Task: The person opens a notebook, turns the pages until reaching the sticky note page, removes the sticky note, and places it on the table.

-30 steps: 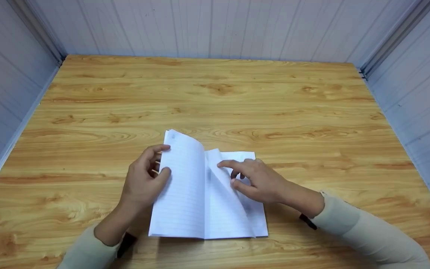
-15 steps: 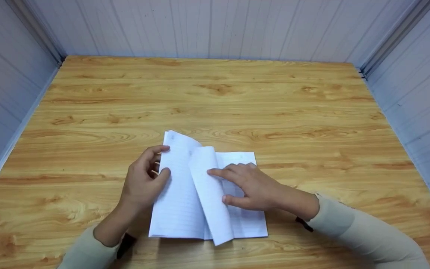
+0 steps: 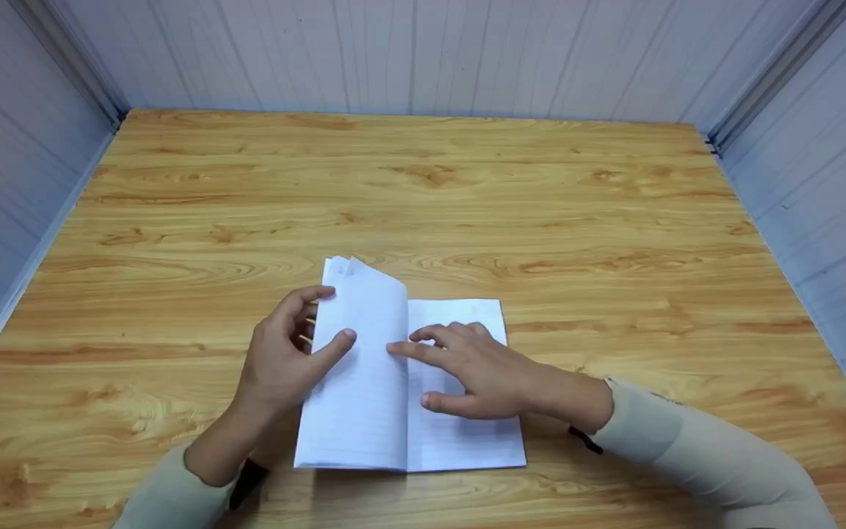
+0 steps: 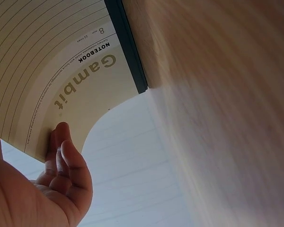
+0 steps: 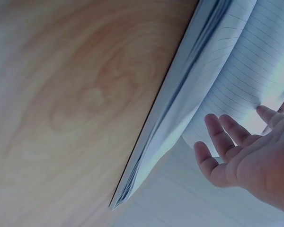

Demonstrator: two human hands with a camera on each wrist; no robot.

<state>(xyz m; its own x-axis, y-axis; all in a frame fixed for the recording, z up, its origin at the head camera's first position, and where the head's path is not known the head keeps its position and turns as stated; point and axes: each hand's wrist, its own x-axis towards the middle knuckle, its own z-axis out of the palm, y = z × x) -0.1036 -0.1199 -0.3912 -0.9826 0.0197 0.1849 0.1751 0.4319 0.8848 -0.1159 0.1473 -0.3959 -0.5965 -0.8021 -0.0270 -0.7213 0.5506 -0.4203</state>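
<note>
Page [image 3: 364, 386], previously mid-turn, now lies against left half of notebook [image 3: 463, 444]; left hand [image 3: 283, 360] grips this half; right hand [image 3: 480, 373], fingers extended, touches page.

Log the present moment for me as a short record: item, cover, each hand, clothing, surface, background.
Item: notebook, lying open, lined pages, left pages raised and curved
Cover: printed "Gambit" and "NOTEBOOK", with a dark spine strip
Left hand: grips the outer edge of the left pages, thumb on top
Right hand: over the right page, one fingertip on the left pages near the fold
Clothing: light sleeves
Surface: wood-grain table
Background: pale panelled walls
</note>
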